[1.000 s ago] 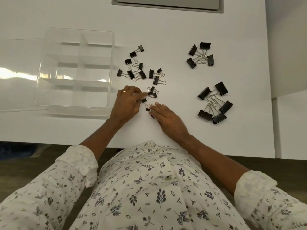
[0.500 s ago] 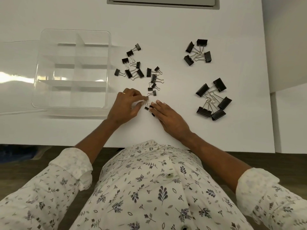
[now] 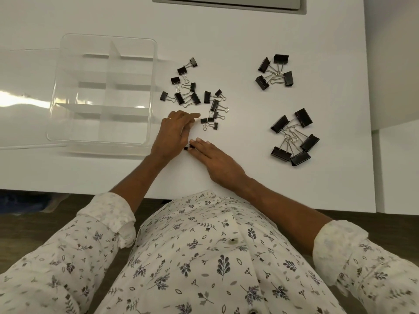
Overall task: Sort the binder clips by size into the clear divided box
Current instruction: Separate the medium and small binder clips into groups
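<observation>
The clear divided box (image 3: 53, 114) stands at the left of the white table with nothing in its compartments. Right of it lies a loose scatter of small black binder clips (image 3: 188, 94), with a few tiny ones (image 3: 209, 123) nearest my hands. My left hand (image 3: 173, 137) rests beside them, its index finger stretched toward the tiny clips and touching none. My right hand (image 3: 217, 162) lies low on the table, its fingertips pinning a tiny clip (image 3: 188, 148) against the base of my left hand. That clip is mostly hidden.
A group of medium clips (image 3: 275, 73) lies at the back right and a pile of large clips (image 3: 292, 138) at the right. The table's front edge (image 3: 68, 189) runs just below my wrists. A grey panel (image 3: 226, 2) sits at the far edge.
Both hands slid a little toward me and left with the tiny clip between them. My left index finger has uncurled and now points at the tiny clips.
</observation>
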